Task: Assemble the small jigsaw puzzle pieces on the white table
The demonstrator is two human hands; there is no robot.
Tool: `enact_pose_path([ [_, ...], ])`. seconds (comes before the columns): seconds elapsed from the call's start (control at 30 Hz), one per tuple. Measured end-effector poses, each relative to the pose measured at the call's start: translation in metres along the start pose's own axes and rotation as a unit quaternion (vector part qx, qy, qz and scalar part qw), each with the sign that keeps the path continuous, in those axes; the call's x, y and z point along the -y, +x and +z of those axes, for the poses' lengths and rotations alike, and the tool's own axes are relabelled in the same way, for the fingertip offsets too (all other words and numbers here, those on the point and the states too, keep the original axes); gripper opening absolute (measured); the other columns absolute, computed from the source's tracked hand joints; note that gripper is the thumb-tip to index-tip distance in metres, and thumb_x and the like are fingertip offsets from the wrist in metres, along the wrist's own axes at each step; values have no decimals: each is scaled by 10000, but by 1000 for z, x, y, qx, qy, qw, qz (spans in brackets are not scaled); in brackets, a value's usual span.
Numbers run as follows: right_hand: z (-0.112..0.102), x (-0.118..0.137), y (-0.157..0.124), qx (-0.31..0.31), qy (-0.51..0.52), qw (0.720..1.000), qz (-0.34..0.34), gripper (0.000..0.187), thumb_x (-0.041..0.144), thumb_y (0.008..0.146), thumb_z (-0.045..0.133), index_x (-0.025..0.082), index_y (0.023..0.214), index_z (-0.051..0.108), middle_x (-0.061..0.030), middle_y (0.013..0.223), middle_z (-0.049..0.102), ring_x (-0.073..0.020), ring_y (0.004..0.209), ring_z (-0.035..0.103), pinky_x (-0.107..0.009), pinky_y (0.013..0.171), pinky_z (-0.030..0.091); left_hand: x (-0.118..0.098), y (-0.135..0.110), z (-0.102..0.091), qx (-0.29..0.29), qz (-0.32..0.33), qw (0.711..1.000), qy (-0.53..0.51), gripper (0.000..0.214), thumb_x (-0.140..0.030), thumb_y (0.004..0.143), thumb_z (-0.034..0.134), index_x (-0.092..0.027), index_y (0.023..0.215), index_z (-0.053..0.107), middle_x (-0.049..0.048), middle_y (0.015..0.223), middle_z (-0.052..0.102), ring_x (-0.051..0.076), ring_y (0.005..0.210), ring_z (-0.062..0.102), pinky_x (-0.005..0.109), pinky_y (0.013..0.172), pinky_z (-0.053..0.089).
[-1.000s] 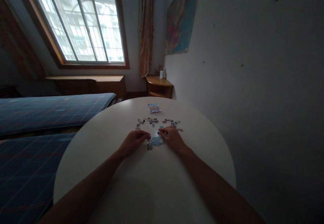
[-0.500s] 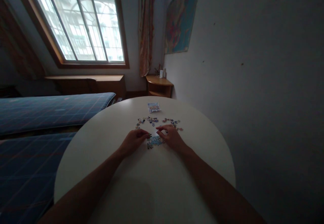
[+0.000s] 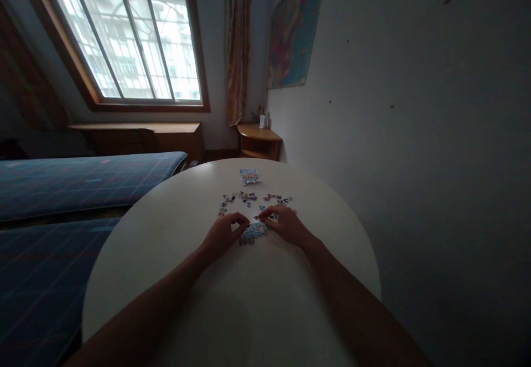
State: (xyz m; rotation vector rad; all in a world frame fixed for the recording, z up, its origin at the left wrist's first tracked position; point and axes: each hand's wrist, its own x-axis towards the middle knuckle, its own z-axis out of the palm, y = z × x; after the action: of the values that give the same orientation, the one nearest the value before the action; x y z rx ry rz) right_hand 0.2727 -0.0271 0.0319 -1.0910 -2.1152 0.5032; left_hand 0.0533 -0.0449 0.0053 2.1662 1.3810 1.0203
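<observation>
A partly joined jigsaw puzzle (image 3: 254, 231), light blue with a darker lower left corner, lies flat on the round white table (image 3: 265, 300). My left hand (image 3: 224, 231) is at its upper left edge, thumb and forefinger pinched together; what they grip, if anything, is too small to make out. From the right, my right hand (image 3: 287, 224) reaches over the puzzle's upper right edge. Its fingertips are closed on a small dark puzzle piece (image 3: 256, 217), just above the joined part. My right hand hides some of the pieces near it.
Loose puzzle pieces (image 3: 240, 196) lie in an arc beyond my hands, with more pieces (image 3: 279, 198) on the right. Farther back is a small picture packet (image 3: 249, 176). A bed with a blue plaid mattress (image 3: 83, 184) stands left; a wall (image 3: 415, 190) runs along the right.
My left hand has shifted slightly, its fingertips now against the puzzle's upper edge. The right fingers have closed in, with a small piece now showing at their tips. The view has moved slightly.
</observation>
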Motion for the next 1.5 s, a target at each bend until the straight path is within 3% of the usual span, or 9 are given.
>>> enact_pose_path([
  [0.17,4,4,-6,71,-23,996,-55,125,252,796,700,237,908,754,-20,864,744,-180,892,653,-313,865,451,7,-2,-5,9,47,997,53,179,-299,883,576,-231,1007,685,50,1025,714,224,1001,630,382,947,458],
  [0.33,4,12,-10,147,-53,980,-120,149,338,738,778,275,873,776,1,785,721,-163,801,642,-308,870,442,16,-6,-11,102,144,982,66,247,-302,906,578,-270,1126,684,53,1158,675,221,1120,570,375,1008,421],
  [0.43,4,13,-12,173,-52,974,-134,84,320,731,786,287,808,778,24,752,715,-150,775,647,-315,911,428,20,-5,-12,131,161,973,97,252,-297,917,569,-302,1134,696,56,1207,652,227,1143,556,389,1018,412],
  [0.7,6,14,-16,198,-35,976,-83,79,270,696,787,214,703,732,17,764,694,-113,656,612,-227,675,456,26,-4,-19,125,152,975,105,268,-257,910,567,-295,1139,700,64,1212,647,226,1147,554,402,1032,414],
  [0.93,-3,4,-15,234,-18,972,7,150,216,736,689,192,875,742,0,758,708,-116,661,626,-197,607,434,30,-4,-23,138,150,973,110,281,-244,928,541,-289,1168,679,55,1242,625,216,1168,547,401,1046,424],
  [1.07,-15,-14,-12,203,-62,977,28,183,144,748,619,181,873,748,-21,804,724,-126,697,635,-210,660,444,31,-4,-24,141,147,972,114,284,-246,930,540,-291,1179,668,47,1257,618,211,1180,543,391,1051,428],
  [1.23,-27,-28,-11,108,-184,973,85,208,184,827,575,195,952,740,-64,1000,723,-170,869,648,-257,788,444,28,-5,-26,148,146,972,112,280,-246,934,526,-269,1175,667,60,1265,611,213,1190,538,393,1054,428],
  [1.4,-22,-30,-8,65,-236,961,132,244,206,903,507,222,1026,717,-65,1094,696,-186,979,631,-294,884,426,24,-6,-26,150,144,973,101,271,-267,928,540,-267,1162,676,67,1251,615,216,1173,552,399,1052,428],
  [1.5,-14,-29,-6,40,-239,962,123,241,254,912,511,220,1031,718,-73,1132,680,-199,1046,599,-314,934,418,23,-7,-24,152,145,973,99,267,-276,923,548,-275,1155,681,61,1237,623,222,1167,552,409,1051,425],
])
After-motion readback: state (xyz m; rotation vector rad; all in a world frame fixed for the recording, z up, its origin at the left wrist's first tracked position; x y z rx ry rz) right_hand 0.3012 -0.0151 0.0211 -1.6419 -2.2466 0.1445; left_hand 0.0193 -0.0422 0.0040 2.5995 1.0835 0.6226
